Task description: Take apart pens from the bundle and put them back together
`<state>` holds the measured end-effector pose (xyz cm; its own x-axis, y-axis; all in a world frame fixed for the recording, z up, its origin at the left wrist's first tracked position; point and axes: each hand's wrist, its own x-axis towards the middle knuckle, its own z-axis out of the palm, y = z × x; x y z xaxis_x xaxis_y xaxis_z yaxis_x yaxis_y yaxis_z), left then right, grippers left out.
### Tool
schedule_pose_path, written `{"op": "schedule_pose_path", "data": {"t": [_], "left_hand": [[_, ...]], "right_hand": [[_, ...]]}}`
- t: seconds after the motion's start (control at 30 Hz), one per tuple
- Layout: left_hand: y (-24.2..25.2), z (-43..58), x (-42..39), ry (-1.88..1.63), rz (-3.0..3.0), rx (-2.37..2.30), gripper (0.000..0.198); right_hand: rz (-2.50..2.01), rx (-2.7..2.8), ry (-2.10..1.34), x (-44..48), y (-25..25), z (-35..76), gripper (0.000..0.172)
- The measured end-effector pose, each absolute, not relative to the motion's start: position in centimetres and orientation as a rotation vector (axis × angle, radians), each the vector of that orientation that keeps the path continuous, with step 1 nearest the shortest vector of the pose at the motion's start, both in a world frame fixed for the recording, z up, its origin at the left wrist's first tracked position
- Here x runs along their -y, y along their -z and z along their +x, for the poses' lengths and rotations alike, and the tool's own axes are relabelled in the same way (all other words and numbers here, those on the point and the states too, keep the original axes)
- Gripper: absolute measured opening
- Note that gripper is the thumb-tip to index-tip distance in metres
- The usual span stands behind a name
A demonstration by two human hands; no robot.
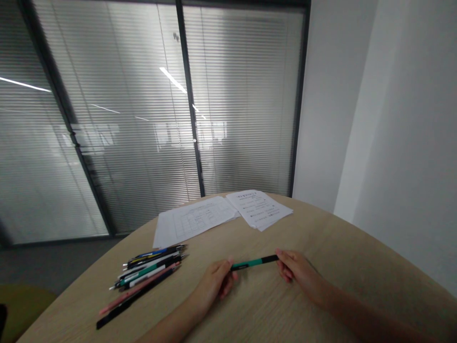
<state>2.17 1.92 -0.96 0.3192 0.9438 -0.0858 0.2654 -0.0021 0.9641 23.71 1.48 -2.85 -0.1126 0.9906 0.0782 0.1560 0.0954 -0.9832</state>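
A green and black pen (254, 263) is stretched between my two hands, a little above the wooden table. My left hand (218, 277) pinches its left end between thumb and fingers. At the other end, the fingertips of my right hand (291, 264) are closed on the black part; the very tip is hidden there. Left of my left hand lies a loose pile of pens (152, 267) in black, white, green, blue and pink, roughly side by side.
Printed sheets (200, 216) lie toward the far side of the round table (321, 233), with a second stack of paper (262, 209) beside them. Beyond the table stand a glass partition with blinds (246, 105) and a white wall (403, 119). A yellowish seat (26, 309) shows at lower left.
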Motion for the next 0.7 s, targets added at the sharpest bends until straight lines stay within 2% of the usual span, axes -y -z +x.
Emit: {"op": "schedule_pose_path", "data": {"t": [0.07, 0.37, 0.7], "left_hand": [[1.0, 2.3, -2.1, -0.805, 1.496, -1.145, 0.056], [0.7, 2.3, -2.1, -0.984, 1.468, -1.153, 0.039], [0.6, 2.4, -1.8, -0.915, 1.457, -1.197, 0.051]], "right_hand": [[-1.221, 1.402, -1.105, -1.5, 2.9, 23.7, 0.053], [-1.270, 1.347, -1.053, -1.8, 3.6, 23.8, 0.057], [-1.254, 1.378, -1.088, -2.1, 3.9, 24.0, 0.047]]}}
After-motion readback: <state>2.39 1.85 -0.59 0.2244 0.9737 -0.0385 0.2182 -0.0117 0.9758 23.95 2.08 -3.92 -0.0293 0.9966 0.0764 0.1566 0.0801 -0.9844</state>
